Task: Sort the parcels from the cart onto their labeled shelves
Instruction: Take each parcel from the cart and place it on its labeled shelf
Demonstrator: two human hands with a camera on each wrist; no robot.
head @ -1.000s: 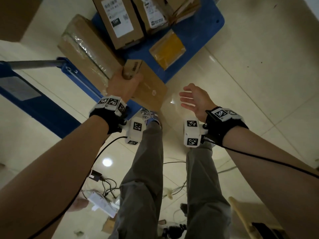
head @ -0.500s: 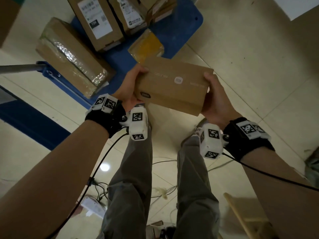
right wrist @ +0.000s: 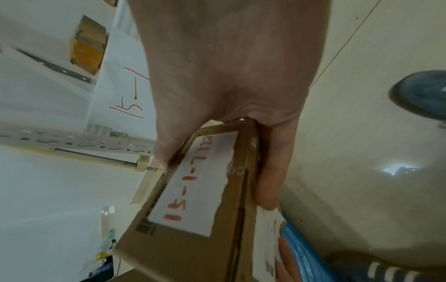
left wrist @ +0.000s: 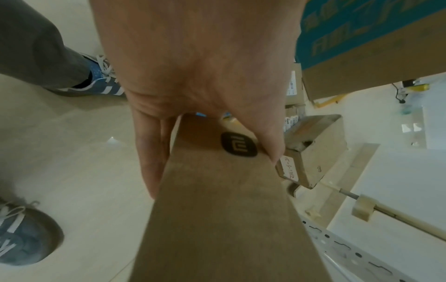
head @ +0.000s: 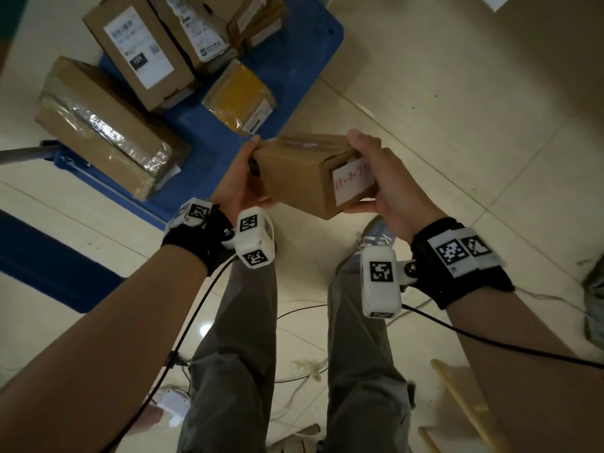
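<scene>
A: Right, what can't you read?
B: Red writing on the white label [head: 353,181] is partly under the right hand [head: 389,191]; last characters unclear. Shelf [right wrist: 77,141] only shows in the wrist views, cut off.
A: Grip?
B: Both hands curled round the box [head: 294,171], left hand [head: 235,184] on one end, right on the labelled end, held over the cart's [head: 294,76] near edge. Other parcels [head: 98,125] sit on the cart. Glossy tile floor [head: 457,109], loose cables [head: 294,380].
</scene>
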